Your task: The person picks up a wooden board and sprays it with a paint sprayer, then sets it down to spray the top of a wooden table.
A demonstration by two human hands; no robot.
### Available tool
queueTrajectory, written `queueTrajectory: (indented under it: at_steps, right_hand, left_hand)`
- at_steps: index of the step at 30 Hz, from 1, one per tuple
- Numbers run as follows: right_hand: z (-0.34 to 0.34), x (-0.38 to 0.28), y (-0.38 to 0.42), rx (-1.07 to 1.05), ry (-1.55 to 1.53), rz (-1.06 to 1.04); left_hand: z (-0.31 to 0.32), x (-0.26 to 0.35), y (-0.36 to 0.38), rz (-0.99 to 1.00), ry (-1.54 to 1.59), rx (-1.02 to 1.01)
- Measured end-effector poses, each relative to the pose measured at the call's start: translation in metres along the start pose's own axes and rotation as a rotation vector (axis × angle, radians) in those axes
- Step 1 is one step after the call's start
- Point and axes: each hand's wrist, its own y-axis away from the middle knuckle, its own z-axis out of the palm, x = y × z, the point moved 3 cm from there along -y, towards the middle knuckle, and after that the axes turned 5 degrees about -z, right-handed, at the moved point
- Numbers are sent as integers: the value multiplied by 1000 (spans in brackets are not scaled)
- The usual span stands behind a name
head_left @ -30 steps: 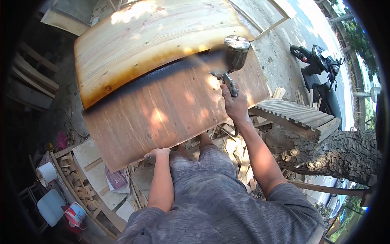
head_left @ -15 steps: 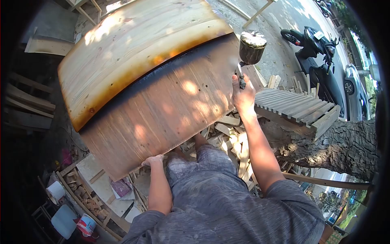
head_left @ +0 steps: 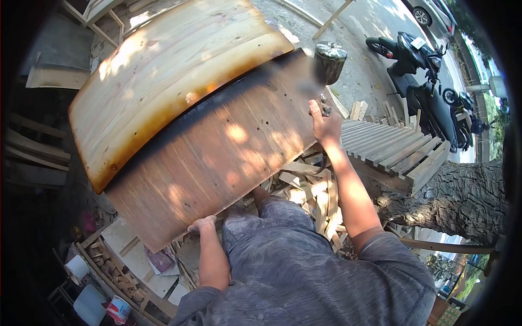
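Observation:
In my right hand (head_left: 327,129) is a spray gun (head_left: 325,106), its fingers wrapped round the handle. A dark cup with a shiny, crinkled top (head_left: 330,64) sits above the gun. A grey blur lies in front of the nozzle, over the right end of a brown wooden board (head_left: 217,157). My left hand (head_left: 203,223) grips that board's near edge, its fingertips partly hidden. Behind the board rests a pale wooden panel (head_left: 179,70) with a scorched-looking amber edge. A dark band runs along the brown board beside this edge.
Wood offcuts (head_left: 307,190) lie around my legs, and a slatted wooden piece (head_left: 386,149) stands at right near a tree trunk (head_left: 446,201). A parked scooter (head_left: 418,81) is beyond. Buckets (head_left: 118,309) and a box of wood scraps (head_left: 111,271) are at lower left.
The spray gun has shifted slightly right relative to the board, and a grey blur shows more strongly at its nozzle. My left hand keeps its grip. The car in the street has moved farther away.

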Motion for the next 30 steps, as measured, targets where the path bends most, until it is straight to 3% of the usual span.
queueTrajectory:
  at_steps: [3,9,17,21,25,26,30]
  right_hand:
    - [-18,31,-32,148,56,-50]
    - [-35,37,-66,232,139,-9]
    - [10,43,-55,246,81,-82]
    - [31,-7,-15,96,-28,30]
    - [60,-50,26,-49,-143,-115]
    - [72,-59,38,-59,-250,-79]
    - [111,-98,80,-267,-198,-63]
  left_hand:
    - [4,-9,20,23,-18,7]
    - [5,-15,30,-24,-24,-21]
    - [-2,-10,-9,-1,-41,0]
    - [13,-21,16,-64,-23,-60]
    - [17,-23,51,-117,5,-158]
    - [18,-21,59,-126,17,-184]
    - [17,-10,65,-143,49,-248]
